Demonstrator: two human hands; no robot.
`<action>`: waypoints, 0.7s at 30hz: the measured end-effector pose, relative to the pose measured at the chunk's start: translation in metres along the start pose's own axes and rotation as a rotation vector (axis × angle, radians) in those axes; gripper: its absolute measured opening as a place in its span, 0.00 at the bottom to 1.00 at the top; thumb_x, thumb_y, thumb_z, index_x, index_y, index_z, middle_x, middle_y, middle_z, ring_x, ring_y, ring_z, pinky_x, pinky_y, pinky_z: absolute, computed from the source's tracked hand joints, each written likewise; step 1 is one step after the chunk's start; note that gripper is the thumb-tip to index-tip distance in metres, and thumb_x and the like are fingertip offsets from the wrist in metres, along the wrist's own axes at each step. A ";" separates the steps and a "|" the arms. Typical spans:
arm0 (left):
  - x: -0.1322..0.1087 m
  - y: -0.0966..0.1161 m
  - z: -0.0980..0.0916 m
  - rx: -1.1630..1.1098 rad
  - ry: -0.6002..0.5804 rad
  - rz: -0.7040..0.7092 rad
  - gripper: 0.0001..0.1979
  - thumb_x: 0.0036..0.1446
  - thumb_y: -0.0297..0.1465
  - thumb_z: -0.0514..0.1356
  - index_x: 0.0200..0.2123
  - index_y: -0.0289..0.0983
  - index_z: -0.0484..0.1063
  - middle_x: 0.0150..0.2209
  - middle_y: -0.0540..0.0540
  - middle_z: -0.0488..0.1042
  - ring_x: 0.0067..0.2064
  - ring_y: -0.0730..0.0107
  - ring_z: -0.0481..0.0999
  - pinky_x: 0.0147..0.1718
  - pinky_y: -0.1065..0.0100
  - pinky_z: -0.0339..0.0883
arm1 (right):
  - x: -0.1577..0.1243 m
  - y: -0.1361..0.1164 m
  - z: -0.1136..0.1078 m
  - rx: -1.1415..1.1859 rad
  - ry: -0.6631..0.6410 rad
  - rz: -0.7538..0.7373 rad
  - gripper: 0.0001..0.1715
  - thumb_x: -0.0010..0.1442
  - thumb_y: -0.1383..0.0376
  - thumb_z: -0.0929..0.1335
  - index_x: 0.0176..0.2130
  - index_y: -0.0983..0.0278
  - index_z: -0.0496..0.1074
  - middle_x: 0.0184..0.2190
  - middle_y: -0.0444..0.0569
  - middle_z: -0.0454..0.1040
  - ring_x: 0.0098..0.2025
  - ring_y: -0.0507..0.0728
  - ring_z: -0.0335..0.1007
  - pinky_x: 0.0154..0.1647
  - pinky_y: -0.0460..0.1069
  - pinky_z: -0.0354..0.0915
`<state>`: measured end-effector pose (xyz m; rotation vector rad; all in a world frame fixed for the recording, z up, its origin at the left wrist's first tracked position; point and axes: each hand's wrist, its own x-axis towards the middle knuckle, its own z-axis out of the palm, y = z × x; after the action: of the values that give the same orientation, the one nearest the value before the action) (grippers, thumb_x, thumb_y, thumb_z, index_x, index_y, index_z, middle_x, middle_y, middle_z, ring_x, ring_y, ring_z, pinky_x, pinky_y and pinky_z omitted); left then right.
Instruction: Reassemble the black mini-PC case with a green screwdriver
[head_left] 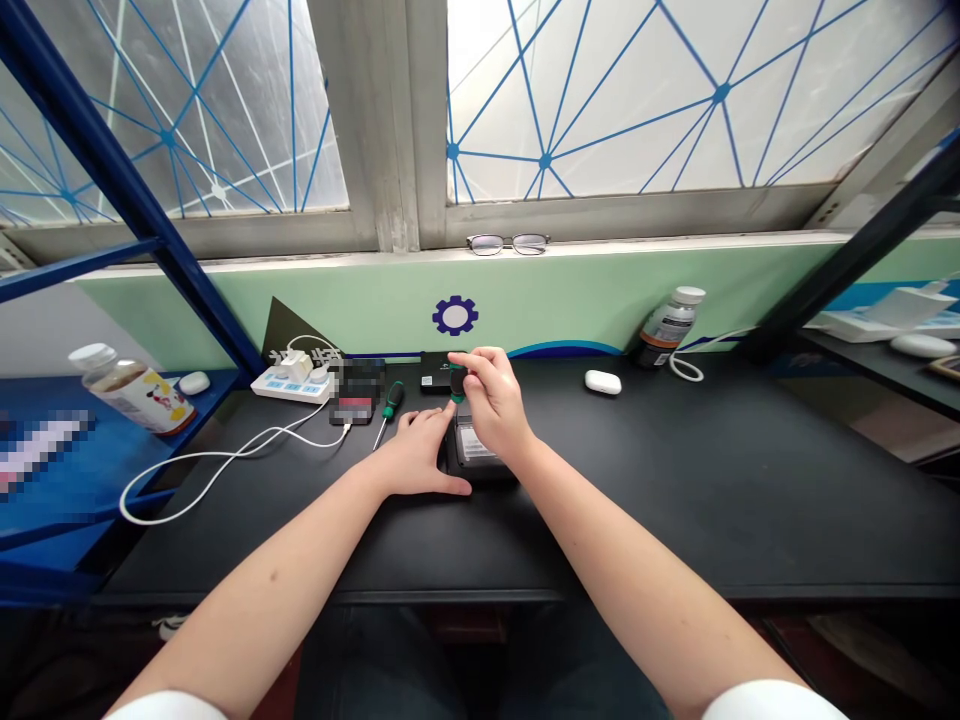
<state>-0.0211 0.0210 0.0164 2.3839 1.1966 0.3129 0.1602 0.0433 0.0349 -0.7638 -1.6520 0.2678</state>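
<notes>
A black device [472, 444] with a white label lies on the black desk in front of me. My right hand [496, 405] is closed round the green and black handle of a screwdriver [457, 380], upright over the device's far left part; its tip is hidden. My left hand [424, 455] rests at the device's left edge, thumb stretched along the near side and fingers apart. Just left of that hand lies a second green and black screwdriver [392, 400]. Behind the device sits a small black box [435, 372], partly covered by my right hand.
A phone [356, 392] with a white cable lies left, beside a white power strip [292, 384]. A white earbud case [603, 382] and a dark bottle [667, 328] are at the right. Glasses [508, 244] rest on the sill. Another bottle [133, 388] stands far left.
</notes>
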 end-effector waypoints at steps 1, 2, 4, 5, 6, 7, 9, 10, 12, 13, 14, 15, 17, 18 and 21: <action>0.000 0.001 -0.001 0.000 0.002 0.006 0.62 0.48 0.55 0.73 0.78 0.40 0.48 0.74 0.31 0.61 0.77 0.34 0.54 0.73 0.38 0.42 | 0.000 -0.001 0.001 0.003 0.005 0.006 0.19 0.73 0.66 0.62 0.54 0.55 0.78 0.47 0.52 0.70 0.45 0.58 0.73 0.45 0.57 0.76; 0.000 0.001 -0.001 -0.001 0.006 0.013 0.61 0.48 0.54 0.74 0.77 0.41 0.50 0.72 0.32 0.63 0.76 0.34 0.56 0.72 0.38 0.43 | 0.001 -0.002 0.001 0.005 0.009 0.011 0.16 0.72 0.65 0.64 0.54 0.56 0.77 0.48 0.52 0.72 0.45 0.58 0.73 0.44 0.56 0.76; -0.001 0.002 -0.002 -0.001 0.010 0.025 0.58 0.48 0.54 0.74 0.75 0.43 0.54 0.70 0.33 0.67 0.74 0.34 0.59 0.72 0.37 0.45 | 0.001 -0.002 0.003 0.006 0.016 0.015 0.14 0.69 0.63 0.69 0.54 0.56 0.75 0.49 0.53 0.75 0.45 0.59 0.74 0.42 0.56 0.77; -0.001 0.002 -0.003 0.000 0.011 0.027 0.56 0.48 0.54 0.74 0.74 0.43 0.55 0.69 0.33 0.68 0.74 0.34 0.59 0.71 0.37 0.46 | 0.001 -0.002 0.004 0.009 0.018 0.017 0.15 0.67 0.63 0.70 0.54 0.56 0.74 0.50 0.53 0.76 0.46 0.60 0.75 0.42 0.56 0.77; -0.001 0.002 -0.003 0.001 0.010 0.027 0.56 0.48 0.54 0.74 0.74 0.43 0.56 0.69 0.34 0.68 0.74 0.34 0.59 0.71 0.37 0.45 | 0.001 -0.001 0.005 0.014 0.020 0.021 0.16 0.67 0.64 0.71 0.54 0.56 0.74 0.50 0.53 0.77 0.47 0.60 0.76 0.43 0.56 0.77; -0.001 0.001 -0.003 0.003 0.007 0.024 0.55 0.48 0.55 0.73 0.74 0.43 0.57 0.69 0.33 0.67 0.75 0.33 0.58 0.72 0.37 0.45 | 0.000 0.000 0.005 0.022 0.021 0.028 0.17 0.67 0.65 0.70 0.55 0.56 0.73 0.51 0.53 0.78 0.48 0.60 0.77 0.44 0.56 0.78; -0.001 0.000 -0.001 0.008 0.000 0.018 0.55 0.48 0.55 0.73 0.73 0.43 0.57 0.71 0.33 0.65 0.76 0.33 0.55 0.72 0.37 0.43 | -0.001 0.000 0.005 0.035 0.020 0.044 0.18 0.67 0.66 0.69 0.56 0.56 0.73 0.51 0.52 0.80 0.49 0.60 0.78 0.46 0.57 0.78; -0.001 -0.001 -0.001 0.009 -0.001 0.018 0.55 0.48 0.56 0.73 0.73 0.43 0.57 0.72 0.33 0.65 0.76 0.33 0.55 0.72 0.37 0.43 | -0.001 0.001 0.005 0.038 0.014 0.052 0.19 0.67 0.67 0.68 0.56 0.57 0.73 0.52 0.52 0.80 0.49 0.60 0.79 0.47 0.57 0.78; 0.000 -0.004 0.001 0.009 0.002 0.023 0.56 0.48 0.56 0.73 0.74 0.43 0.57 0.73 0.34 0.64 0.76 0.33 0.54 0.72 0.37 0.44 | -0.001 0.000 0.003 0.043 -0.007 0.059 0.21 0.67 0.68 0.65 0.57 0.57 0.73 0.53 0.52 0.81 0.49 0.59 0.79 0.49 0.57 0.78; 0.000 -0.005 0.002 0.009 0.006 0.026 0.56 0.48 0.57 0.73 0.74 0.44 0.57 0.73 0.34 0.63 0.76 0.33 0.54 0.72 0.37 0.44 | -0.001 -0.001 0.002 0.042 -0.017 0.057 0.21 0.68 0.69 0.64 0.58 0.57 0.74 0.54 0.52 0.81 0.49 0.59 0.79 0.50 0.57 0.78; 0.000 -0.005 0.002 0.011 0.010 0.028 0.56 0.48 0.57 0.73 0.74 0.44 0.56 0.73 0.34 0.63 0.76 0.33 0.55 0.72 0.37 0.44 | -0.001 -0.001 0.001 0.038 -0.025 0.053 0.22 0.68 0.69 0.64 0.58 0.56 0.74 0.54 0.52 0.81 0.49 0.59 0.79 0.50 0.57 0.77; 0.000 -0.005 0.002 0.012 0.013 0.029 0.57 0.48 0.57 0.73 0.74 0.43 0.56 0.73 0.34 0.63 0.76 0.33 0.55 0.72 0.37 0.44 | 0.000 -0.002 0.000 0.030 -0.027 0.045 0.22 0.69 0.69 0.63 0.57 0.56 0.74 0.53 0.52 0.81 0.49 0.59 0.79 0.50 0.57 0.77; 0.000 -0.005 0.003 0.014 0.016 0.031 0.57 0.48 0.57 0.73 0.75 0.43 0.56 0.73 0.34 0.63 0.76 0.33 0.55 0.72 0.37 0.44 | 0.001 -0.003 0.000 0.007 -0.017 0.027 0.19 0.68 0.68 0.66 0.55 0.55 0.76 0.50 0.51 0.81 0.47 0.59 0.77 0.49 0.58 0.77; 0.000 -0.005 0.002 0.014 0.017 0.034 0.57 0.48 0.57 0.73 0.75 0.43 0.56 0.73 0.34 0.63 0.76 0.33 0.55 0.72 0.37 0.44 | 0.002 -0.003 -0.001 -0.005 -0.005 0.024 0.17 0.67 0.67 0.68 0.53 0.55 0.76 0.48 0.51 0.80 0.46 0.59 0.76 0.48 0.58 0.77; 0.001 -0.006 0.003 0.018 0.014 0.044 0.58 0.49 0.57 0.73 0.76 0.44 0.53 0.74 0.33 0.63 0.76 0.33 0.55 0.72 0.36 0.44 | 0.003 -0.002 -0.001 -0.008 0.026 0.053 0.14 0.64 0.62 0.73 0.50 0.56 0.77 0.43 0.49 0.75 0.43 0.59 0.73 0.47 0.58 0.76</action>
<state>-0.0237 0.0237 0.0114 2.4298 1.1596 0.3344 0.1604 0.0433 0.0384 -0.8140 -1.6112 0.2879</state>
